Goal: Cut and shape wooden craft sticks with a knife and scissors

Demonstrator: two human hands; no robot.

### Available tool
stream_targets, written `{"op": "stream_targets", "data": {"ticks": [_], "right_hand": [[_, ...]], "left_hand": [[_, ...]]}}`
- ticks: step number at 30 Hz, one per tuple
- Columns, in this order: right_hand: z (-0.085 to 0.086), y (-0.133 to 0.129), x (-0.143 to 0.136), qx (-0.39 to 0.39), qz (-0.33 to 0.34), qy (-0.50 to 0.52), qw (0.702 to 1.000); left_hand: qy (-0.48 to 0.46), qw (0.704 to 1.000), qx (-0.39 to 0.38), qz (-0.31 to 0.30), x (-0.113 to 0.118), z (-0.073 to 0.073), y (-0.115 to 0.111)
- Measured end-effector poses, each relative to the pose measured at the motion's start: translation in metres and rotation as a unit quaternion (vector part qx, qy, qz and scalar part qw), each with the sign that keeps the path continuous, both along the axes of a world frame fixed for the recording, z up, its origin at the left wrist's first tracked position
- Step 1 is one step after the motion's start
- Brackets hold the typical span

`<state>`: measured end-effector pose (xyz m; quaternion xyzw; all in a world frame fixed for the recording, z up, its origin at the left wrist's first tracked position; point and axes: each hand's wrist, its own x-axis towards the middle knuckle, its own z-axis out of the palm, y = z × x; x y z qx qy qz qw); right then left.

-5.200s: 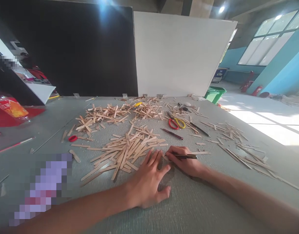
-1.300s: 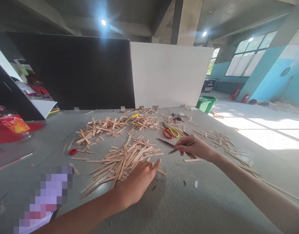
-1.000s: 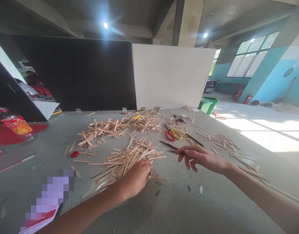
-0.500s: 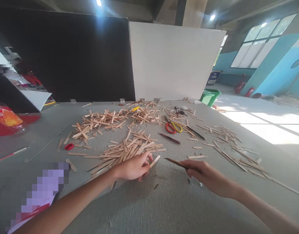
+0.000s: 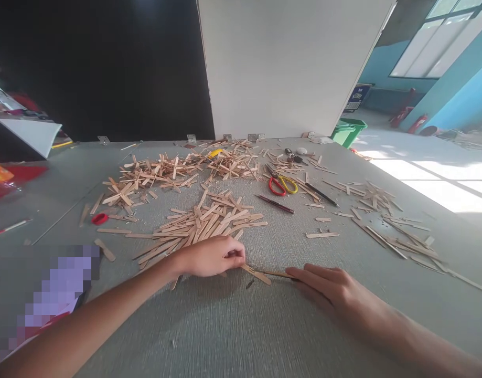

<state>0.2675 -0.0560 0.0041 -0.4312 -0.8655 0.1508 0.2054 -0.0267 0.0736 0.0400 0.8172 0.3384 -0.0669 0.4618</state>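
My left hand [image 5: 215, 256] pinches one end of a wooden craft stick [image 5: 261, 276] low over the table, and the stick's free end points right. Dark marks show on the stick near my fingertips. In my right hand [image 5: 327, 283] is a slim craft knife [image 5: 278, 273], held low and nearly flat, its tip reaching the craft stick. My right palm hides the rear of the knife. Just behind my left hand lies a pile of craft sticks [image 5: 209, 223]. A small dark sliver [image 5: 250, 284] rests on the table below the held stick.
Scissors [image 5: 282, 185] with red and yellow handles lie beyond my hands, near a dark red pen [image 5: 276, 204] and a black pen [image 5: 321, 194]. More sticks spread behind and right. A red ring [image 5: 99, 219] sits left. Upright black [image 5: 126, 68] and white [image 5: 288, 68] panels stand at the back.
My view has tilted down. My right hand has turned flatter and brought the knife left to the craft stick. The stick, still in my left hand, now points right and downward.
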Motion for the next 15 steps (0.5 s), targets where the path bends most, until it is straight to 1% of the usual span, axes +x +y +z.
{"op": "stream_targets", "data": {"ticks": [5,9,15], "right_hand": [[-0.012,-0.003,0.001,0.048,0.004,-0.016,0.999],[-0.019,-0.003,0.002,0.053,-0.006,-0.028,0.998],[-0.024,-0.004,0.004,0.061,0.007,-0.051,0.997]], "left_hand": [[0.002,1.000,-0.003,0.005,0.001,0.002,-0.002],[0.003,1.000,-0.002,0.008,0.001,0.003,-0.002],[0.014,0.998,0.054,-0.012,-0.001,0.005,-0.006]]}}
